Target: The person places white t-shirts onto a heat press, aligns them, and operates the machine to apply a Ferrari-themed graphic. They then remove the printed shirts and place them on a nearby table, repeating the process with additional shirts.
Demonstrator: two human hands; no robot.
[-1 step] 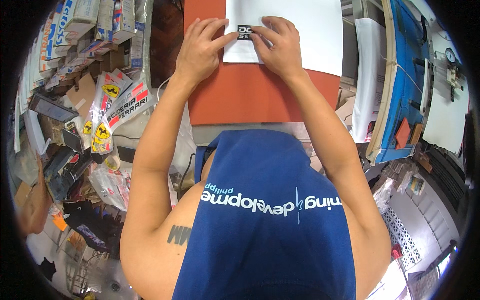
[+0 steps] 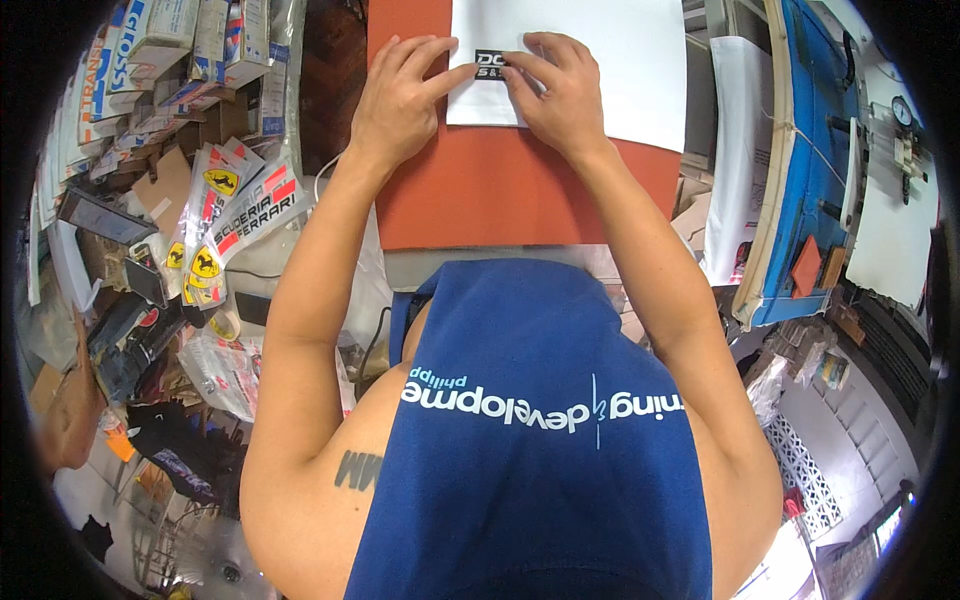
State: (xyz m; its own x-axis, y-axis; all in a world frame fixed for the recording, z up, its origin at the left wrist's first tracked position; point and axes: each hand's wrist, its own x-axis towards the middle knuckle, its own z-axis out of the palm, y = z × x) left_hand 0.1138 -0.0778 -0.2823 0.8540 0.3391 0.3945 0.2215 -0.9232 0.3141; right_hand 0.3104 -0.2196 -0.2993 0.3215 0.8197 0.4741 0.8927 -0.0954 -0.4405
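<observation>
A small black rectangular label [image 2: 488, 66] with pale lettering lies near the left edge of a white sheet of fabric or similar material [image 2: 640, 85]. The tip of my left thumb meets the label's left edge. The other fingers of my left hand [image 2: 400, 105] are spread over the left border of the white sheet and the red-orange board [image 2: 520, 195] beneath. On the label's right side, the thumb and forefinger of my right hand [image 2: 565, 100] come together and cover part of it. Its other fingers rest bent on the white sheet.
Stacked long boxes [image 2: 165, 40] and printed stickers [image 2: 240, 215] crowd the left side. A blue-sided framed panel [image 2: 805, 200] stands at the right, beside a hanging white sheet [image 2: 740, 150]. Part of another person's arm [image 2: 75, 410] shows at the far left.
</observation>
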